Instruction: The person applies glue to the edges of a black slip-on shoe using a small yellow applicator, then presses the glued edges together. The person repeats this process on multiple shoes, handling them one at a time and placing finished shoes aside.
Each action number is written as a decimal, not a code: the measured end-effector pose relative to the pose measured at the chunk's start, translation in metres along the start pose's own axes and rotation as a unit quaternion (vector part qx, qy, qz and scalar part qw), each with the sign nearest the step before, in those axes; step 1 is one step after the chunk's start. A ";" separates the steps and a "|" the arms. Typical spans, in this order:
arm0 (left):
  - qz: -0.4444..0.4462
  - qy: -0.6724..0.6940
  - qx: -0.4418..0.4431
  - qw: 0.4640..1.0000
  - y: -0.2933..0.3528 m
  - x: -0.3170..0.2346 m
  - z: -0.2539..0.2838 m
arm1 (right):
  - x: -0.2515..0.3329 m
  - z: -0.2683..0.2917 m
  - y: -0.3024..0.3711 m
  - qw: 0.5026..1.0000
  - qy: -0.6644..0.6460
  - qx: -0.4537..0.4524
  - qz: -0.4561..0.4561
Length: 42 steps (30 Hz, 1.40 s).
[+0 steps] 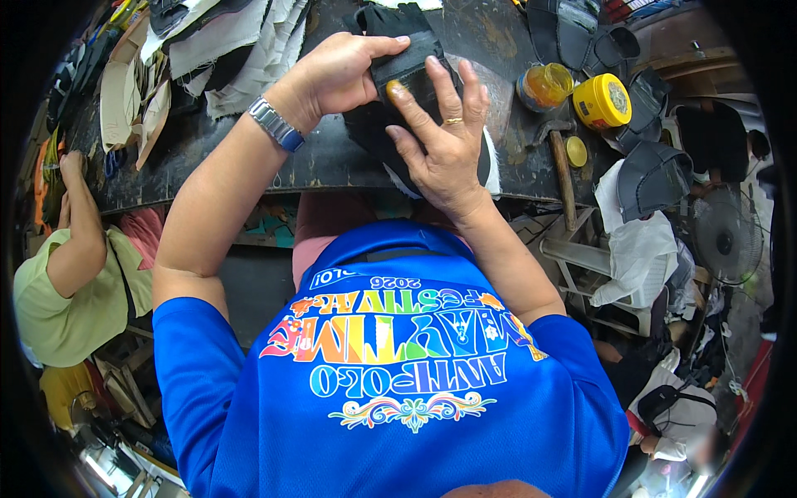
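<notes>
One left hand (344, 76) grasps one black piece (413, 56), its thumb laid across the top and its other fingers partly hidden. The piece sits just right of that hand and directly ahead of the right hand (442, 133), which is spread and not closed round anything; its fingers lie over the piece's near part. One fingertip carries an amber smear, and another finger wears one ring (452, 121). One metal watch (276, 124) circles the left wrist.

To the right of the right hand stand two containers: one open jar (545, 86) of amber stuff and, farther right, one yellow tub (602, 101). Nearer than these lie one round yellow lid (576, 151) and one hammer (563, 178), its wooden handle reaching past the table edge. Left of the left hand are several white cloth-like pieces (257, 62) and, beyond them, a few beige pieces (124, 104), overlapping too much to count.

The table (328, 162) under both hands is dark, scuffed and spotted. Well to the right of the right hand stand one fan (725, 238) and a white plastic seat (618, 307). Far left of the left hand, one person in light green (70, 282) sits at the table.
</notes>
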<state>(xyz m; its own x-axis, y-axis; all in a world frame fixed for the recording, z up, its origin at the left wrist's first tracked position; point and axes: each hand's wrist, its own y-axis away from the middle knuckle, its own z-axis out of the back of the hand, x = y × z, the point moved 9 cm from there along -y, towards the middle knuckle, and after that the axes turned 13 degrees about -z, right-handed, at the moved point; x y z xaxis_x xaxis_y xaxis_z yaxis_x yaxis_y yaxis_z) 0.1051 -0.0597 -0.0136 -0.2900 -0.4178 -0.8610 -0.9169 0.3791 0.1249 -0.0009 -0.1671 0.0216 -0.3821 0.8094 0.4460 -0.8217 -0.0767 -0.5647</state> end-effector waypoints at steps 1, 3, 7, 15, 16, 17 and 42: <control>-0.002 0.006 0.005 1.000 0.000 0.000 -0.001 | 0.001 -0.001 0.000 1.000 -0.002 0.008 0.000; -0.001 0.002 0.000 1.000 -0.001 -0.001 0.000 | 0.001 0.000 0.000 1.000 -0.011 0.018 0.006; 0.000 0.007 -0.001 1.000 -0.004 -0.004 0.000 | -0.019 0.024 -0.004 0.987 -0.159 -0.003 -0.006; 0.012 -0.022 0.003 1.000 -0.006 -0.002 -0.003 | -0.042 0.005 -0.002 0.996 -0.035 0.039 -0.070; 0.011 -0.023 0.001 1.000 -0.006 -0.002 -0.003 | -0.039 0.002 0.000 0.997 -0.020 0.049 -0.058; 0.010 -0.019 0.004 1.000 -0.007 -0.002 -0.003 | -0.036 0.000 0.001 0.997 -0.010 0.056 -0.050; 0.023 -0.001 0.057 0.998 -0.025 0.014 0.022 | -0.040 0.019 0.004 0.998 -0.063 0.012 -0.015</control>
<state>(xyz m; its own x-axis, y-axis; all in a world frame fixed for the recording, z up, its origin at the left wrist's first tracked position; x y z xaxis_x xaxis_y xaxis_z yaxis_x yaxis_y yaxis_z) 0.1299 -0.0567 -0.0393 -0.3309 -0.3968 -0.8562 -0.8657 0.4888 0.1081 0.0034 -0.2103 0.0149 -0.4066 0.7324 0.5462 -0.8425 -0.0693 -0.5342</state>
